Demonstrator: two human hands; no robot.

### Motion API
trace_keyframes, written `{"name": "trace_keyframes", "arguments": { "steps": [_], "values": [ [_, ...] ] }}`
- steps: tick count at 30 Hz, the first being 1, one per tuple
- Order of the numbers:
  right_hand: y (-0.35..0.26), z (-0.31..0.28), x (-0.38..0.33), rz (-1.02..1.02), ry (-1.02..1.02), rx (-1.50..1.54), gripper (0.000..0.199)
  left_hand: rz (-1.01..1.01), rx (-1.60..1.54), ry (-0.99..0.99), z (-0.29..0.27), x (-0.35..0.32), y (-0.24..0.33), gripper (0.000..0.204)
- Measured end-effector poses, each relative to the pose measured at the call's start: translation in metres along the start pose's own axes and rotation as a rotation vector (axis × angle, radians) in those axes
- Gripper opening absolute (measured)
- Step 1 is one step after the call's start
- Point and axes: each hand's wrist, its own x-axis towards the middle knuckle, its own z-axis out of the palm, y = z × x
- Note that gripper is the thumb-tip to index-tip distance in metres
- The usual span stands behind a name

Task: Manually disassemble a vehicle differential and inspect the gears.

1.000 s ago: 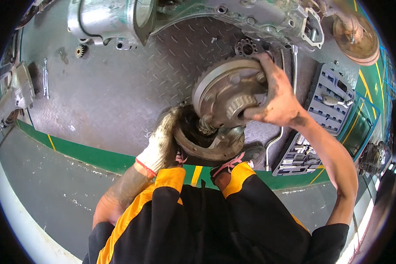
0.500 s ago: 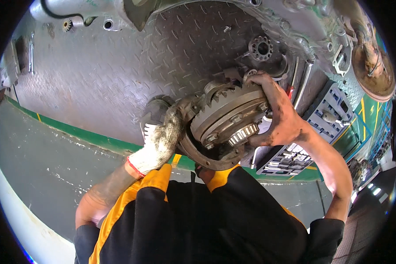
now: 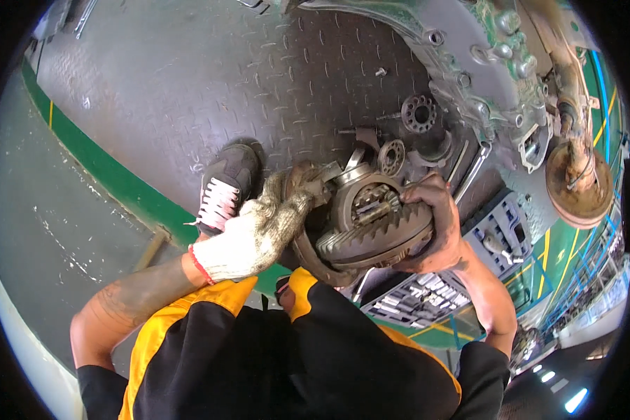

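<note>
The person's gloved left hand (image 3: 248, 234) has its grip closed on the left side of a round metal housing (image 3: 339, 277), and the bare right hand (image 3: 444, 227) grasps a ring gear (image 3: 381, 243) by its right edge. The gear sits tilted between both hands, against the housing; ahead, a holed ring (image 3: 430, 112) lies on the metal floor (image 3: 322, 84).

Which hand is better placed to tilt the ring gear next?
Probably the right hand: bare, it holds the ring gear by its right side, while the gloved left hand grips the housing.
</note>
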Motion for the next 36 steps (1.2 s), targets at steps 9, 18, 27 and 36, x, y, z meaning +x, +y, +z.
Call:
{"name": "trace_keyframes", "arguments": {
  "steps": [9, 18, 27, 36],
  "values": [
    [0.018, 0.002, 0.002, -0.081, -0.053, 0.049, 0.089, -0.703, -1.048, -0.197, -0.038, 0.040, 0.007, 0.059],
    [0.017, -0.001, -0.011, -0.082, -0.087, -0.032, 0.086, -0.443, -0.902, -0.394, -0.074, 0.137, -0.001, 0.050],
    [-0.014, 0.046, -0.006, 0.248, 0.499, 0.020, 0.043, -0.810, -1.148, -0.480, -0.070, 0.162, 0.012, 0.042],
    [-0.029, 0.043, -0.003, 0.393, 0.621, 0.077, 0.017, -0.950, -1.474, -0.637, -0.057, 0.163, 0.000, 0.043]
  ]
}}
